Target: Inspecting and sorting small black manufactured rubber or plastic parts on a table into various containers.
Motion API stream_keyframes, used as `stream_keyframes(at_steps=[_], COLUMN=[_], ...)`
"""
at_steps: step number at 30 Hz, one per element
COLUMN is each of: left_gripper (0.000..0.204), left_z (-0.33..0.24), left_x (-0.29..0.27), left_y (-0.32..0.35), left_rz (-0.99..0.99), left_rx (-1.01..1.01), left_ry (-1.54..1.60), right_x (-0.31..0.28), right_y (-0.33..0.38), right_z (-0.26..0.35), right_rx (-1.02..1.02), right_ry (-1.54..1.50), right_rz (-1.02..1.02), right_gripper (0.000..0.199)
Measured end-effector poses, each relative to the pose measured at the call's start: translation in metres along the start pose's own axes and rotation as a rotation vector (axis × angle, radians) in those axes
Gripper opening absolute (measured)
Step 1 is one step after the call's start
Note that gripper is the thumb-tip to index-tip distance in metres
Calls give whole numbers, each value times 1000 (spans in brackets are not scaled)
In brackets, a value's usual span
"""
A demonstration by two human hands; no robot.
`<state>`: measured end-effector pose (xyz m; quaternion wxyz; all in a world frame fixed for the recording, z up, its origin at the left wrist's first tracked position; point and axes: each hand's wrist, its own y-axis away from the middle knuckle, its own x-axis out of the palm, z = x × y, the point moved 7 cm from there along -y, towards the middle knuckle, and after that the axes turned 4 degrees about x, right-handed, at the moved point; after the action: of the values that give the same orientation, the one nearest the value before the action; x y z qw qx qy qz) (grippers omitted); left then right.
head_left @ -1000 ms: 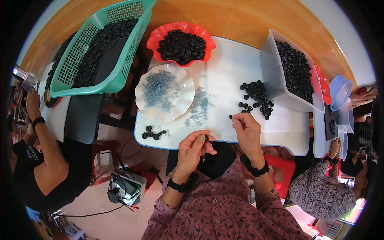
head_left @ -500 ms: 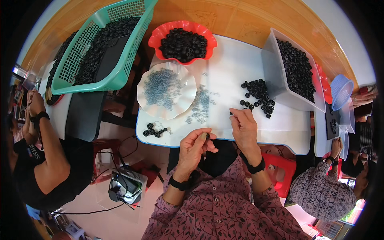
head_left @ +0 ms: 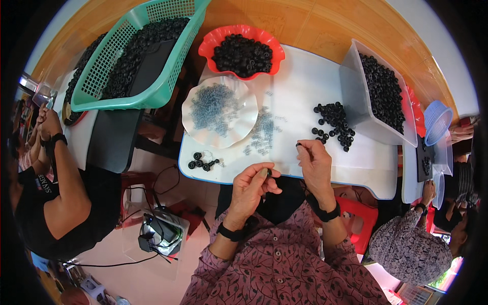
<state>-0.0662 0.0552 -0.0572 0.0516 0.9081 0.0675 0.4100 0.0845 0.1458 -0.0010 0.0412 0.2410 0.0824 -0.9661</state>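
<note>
Not much has changed since half a second back: both hands sit at the near edge of the white table (head_left: 325, 86) as before, and the left hand (head_left: 250, 189) has maybe curled in a touch tighter, that's about it.

The left hand's fingers are bunched together, thumb and forefinger pinching a small black ring (head_left: 268, 173) right at the table's front edge (it's tiny, so I can't make out more than a dark round bit). The right hand (head_left: 314, 163) lies on the tabletop with fingers loosely bent and close together, its fingertips pinching another small black ring (head_left: 298, 145) against the surface.

Just beyond the right hand there's a loose pile of black rings (head_left: 333, 124), and right of that a clear plastic bin (head_left: 356, 99) full of the same. A white scalloped plate (head_left: 219, 111) holds small clear bits, with more of them spilled (head_left: 262, 131) beside it. A few finished-looking black rings (head_left: 202, 161) sit near the left corner. At the far edge there's a red wavy bowl (head_left: 241, 51) of rings, and off to the left a green mesh basket (head_left: 137, 56) loaded with them.

Wooden floor past the table, other people seated left and right, and a red stool (head_left: 356, 216) under the table.
</note>
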Motion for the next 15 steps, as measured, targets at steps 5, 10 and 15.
stream_keyframes(at_steps=[5, 10, 15], left_gripper=[25, 27, 29], left_z=[-5, -5, -7], left_x=[8, 16, 18], left_y=[1, 3, 4], left_rz=[19, 27, 38], left_rx=[-7, 19, 40], left_ry=[57, 53, 23], right_x=[12, 18, 16], right_y=[17, 27, 33], right_z=[2, 5, 15], right_rx=[305, 335, 315], right_ry=[-507, -616, -507], right_rz=[125, 178, 182], right_gripper=[14, 19, 23])
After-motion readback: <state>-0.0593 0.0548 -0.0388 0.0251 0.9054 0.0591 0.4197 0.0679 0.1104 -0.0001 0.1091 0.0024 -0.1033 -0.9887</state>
